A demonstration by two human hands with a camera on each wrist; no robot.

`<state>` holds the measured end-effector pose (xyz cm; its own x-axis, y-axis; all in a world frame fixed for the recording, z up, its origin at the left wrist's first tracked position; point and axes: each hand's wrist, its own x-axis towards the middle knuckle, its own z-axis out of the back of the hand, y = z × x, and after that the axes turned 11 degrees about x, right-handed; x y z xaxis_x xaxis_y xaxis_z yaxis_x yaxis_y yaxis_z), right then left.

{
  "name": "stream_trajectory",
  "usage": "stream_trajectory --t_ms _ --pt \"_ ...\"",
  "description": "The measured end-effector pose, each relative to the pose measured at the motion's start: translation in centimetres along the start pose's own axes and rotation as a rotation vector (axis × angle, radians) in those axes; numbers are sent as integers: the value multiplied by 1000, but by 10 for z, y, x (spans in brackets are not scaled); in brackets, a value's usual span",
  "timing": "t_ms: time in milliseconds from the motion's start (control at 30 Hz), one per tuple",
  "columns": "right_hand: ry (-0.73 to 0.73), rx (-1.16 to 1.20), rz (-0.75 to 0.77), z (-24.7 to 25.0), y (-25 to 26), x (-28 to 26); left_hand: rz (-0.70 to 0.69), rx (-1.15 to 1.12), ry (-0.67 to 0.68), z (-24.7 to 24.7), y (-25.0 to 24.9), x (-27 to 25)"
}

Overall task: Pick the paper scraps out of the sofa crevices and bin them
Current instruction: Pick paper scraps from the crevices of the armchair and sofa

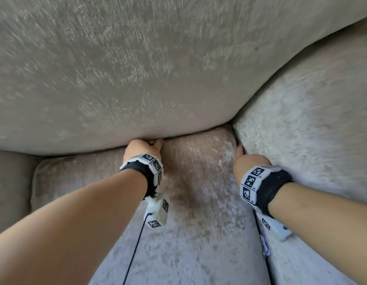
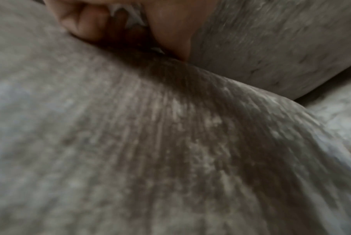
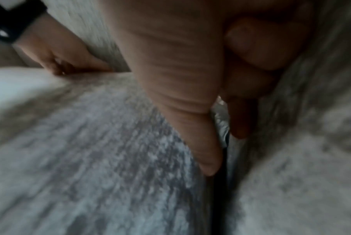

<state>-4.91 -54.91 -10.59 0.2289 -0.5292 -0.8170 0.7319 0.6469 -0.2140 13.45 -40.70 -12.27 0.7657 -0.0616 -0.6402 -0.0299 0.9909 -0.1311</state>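
My left hand [image 1: 145, 146] is at the crevice between the back cushion [image 1: 137, 68] and the seat cushion [image 1: 199, 212]. In the left wrist view its curled fingers [image 2: 86, 23] and thumb hold a crumpled white paper scrap [image 2: 133, 17]. My right hand [image 1: 243, 159] is pushed into the gap between the seat cushion and the right side cushion [image 1: 301, 120]. In the blurred right wrist view its thumb [image 3: 190, 111] and forefinger pinch a pale strip, seemingly a paper scrap [image 3: 221, 125], above the dark crevice [image 3: 219, 198].
The grey-beige velvet sofa fills every view. Another seat cushion [image 1: 12, 182] lies at the far left. Wrist camera cables [image 1: 135, 243] hang over the seat. No bin is in view. My left hand [image 3: 66, 63] also shows in the right wrist view.
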Motion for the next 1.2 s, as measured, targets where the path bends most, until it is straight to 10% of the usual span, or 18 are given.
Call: stream_trajectory --t_ms 767,1067,1200 --pt "35 -183 101 -5 0 10 66 -163 -91 -13 -1 -1" --pt "127 -118 72 12 -14 -44 -267 169 172 14 -15 -54" --pt "202 -113 1 22 -21 -92 -273 -110 326 22 -14 -85"
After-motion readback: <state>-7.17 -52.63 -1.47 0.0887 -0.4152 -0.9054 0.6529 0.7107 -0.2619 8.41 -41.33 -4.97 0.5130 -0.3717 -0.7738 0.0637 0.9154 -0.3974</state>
